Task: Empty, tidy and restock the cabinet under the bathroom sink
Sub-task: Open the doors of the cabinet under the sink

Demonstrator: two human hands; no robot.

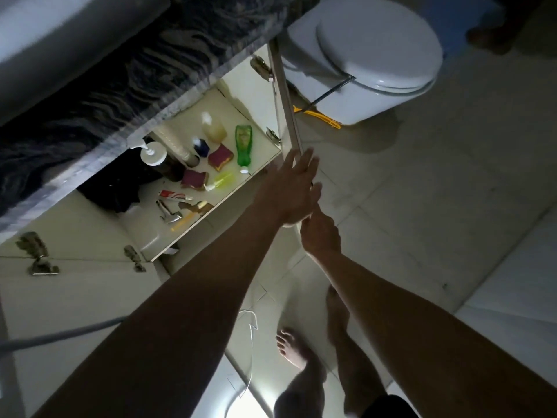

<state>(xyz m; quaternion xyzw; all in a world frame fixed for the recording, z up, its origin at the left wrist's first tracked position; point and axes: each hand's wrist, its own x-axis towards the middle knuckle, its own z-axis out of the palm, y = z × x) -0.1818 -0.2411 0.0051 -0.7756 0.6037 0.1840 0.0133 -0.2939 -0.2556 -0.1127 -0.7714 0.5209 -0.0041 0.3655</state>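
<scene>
So, countertop: dark veined stone slab, overhanging the open cabinet.
Toilet: white, lid down, just beyond the right cabinet door.
Right cabinet door: swung out and seen edge-on, its edge meeting both hands.
Left cabinet door: pale, swung out at lower left, with metal hinges on it.
Left hand: fingers straight and spread, laid against the right door's edge, with the fingertips reaching over it.
Right hand: just below the left hand and touching it, fingers bent toward the same edge. Whether they pinch the door cannot be told.
Black bundle: heaped at the left of the cabinet floor.
Green bottle: lying on its side with its white cap toward the front. It is the item nearest the left fingertips, yet apart from them.
Pump bottle: dark body, white pump head, upright under the countertop's edge.
Yellowish bottle: upright at the back, beside a small blue bottle.
Rear sponge: maroon and yellow, between the blue bottle and the green bottle.
Front sponge: same colours, in front of the pump bottle.
Red-and-white tube: lying near the front edge, beside a metal fitting.
Writing: the print on the green bottle and the tube is too blurred to read.
</scene>
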